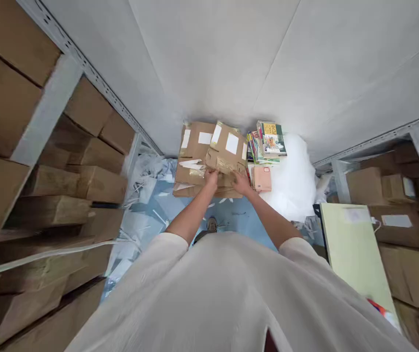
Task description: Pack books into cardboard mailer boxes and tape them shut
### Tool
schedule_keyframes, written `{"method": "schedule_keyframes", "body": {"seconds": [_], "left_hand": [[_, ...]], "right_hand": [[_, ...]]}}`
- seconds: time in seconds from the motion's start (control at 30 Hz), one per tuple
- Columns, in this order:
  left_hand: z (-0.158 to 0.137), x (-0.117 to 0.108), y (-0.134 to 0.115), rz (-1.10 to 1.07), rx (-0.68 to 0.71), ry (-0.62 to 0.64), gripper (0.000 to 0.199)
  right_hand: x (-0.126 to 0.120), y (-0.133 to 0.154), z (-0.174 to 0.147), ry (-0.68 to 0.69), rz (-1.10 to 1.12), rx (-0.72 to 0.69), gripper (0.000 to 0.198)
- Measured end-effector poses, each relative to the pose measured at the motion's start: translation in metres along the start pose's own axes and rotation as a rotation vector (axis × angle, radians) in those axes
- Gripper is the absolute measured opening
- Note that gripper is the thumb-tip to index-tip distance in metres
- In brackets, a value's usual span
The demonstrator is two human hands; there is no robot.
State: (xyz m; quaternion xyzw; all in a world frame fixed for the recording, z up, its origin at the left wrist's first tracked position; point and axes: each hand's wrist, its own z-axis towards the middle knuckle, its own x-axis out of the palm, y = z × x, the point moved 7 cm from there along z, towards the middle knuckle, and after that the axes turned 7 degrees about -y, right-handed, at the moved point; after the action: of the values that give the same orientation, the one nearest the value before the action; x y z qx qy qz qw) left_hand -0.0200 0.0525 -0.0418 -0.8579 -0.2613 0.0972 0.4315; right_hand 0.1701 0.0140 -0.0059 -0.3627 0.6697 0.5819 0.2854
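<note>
A flattened cardboard box with white labels and strips of clear tape lies tilted over larger flattened cardboard by the wall. My left hand is closed on its near left corner, fingers bent at the edge. At the near right corner, my right hand also grips the cardboard, its fingertips partly hidden. Just right of that hand sits a small pink stack of what look like booklets or envelopes. Behind it stands a pile of books with colourful covers.
White foam-like wrap bulges to the right of the books. Shelves packed with brown boxes line the left, and more boxes fill the right. A pale yellow board stands at right. Paper scraps litter the blue floor.
</note>
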Motion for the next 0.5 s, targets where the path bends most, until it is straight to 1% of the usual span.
{"method": "schedule_keyframes", "body": {"seconds": [0.13, 0.27, 0.4, 0.5], "left_hand": [[-0.006, 0.008, -0.019, 0.016, 0.124, -0.006, 0.037], [-0.012, 0.005, -0.046, 0.038, 0.243, -0.032, 0.028], [-0.012, -0.006, -0.081, -0.001, 0.357, -0.074, 0.024], [-0.010, -0.009, -0.108, -0.058, 0.442, -0.046, 0.030]], "right_hand": [[-0.011, 0.000, 0.000, -0.064, 0.098, -0.012, 0.073], [-0.030, 0.009, -0.002, -0.171, 0.253, -0.060, 0.064], [-0.058, 0.018, -0.001, -0.270, 0.318, -0.088, 0.057], [-0.085, 0.022, 0.001, -0.373, 0.343, -0.119, 0.053]]}}
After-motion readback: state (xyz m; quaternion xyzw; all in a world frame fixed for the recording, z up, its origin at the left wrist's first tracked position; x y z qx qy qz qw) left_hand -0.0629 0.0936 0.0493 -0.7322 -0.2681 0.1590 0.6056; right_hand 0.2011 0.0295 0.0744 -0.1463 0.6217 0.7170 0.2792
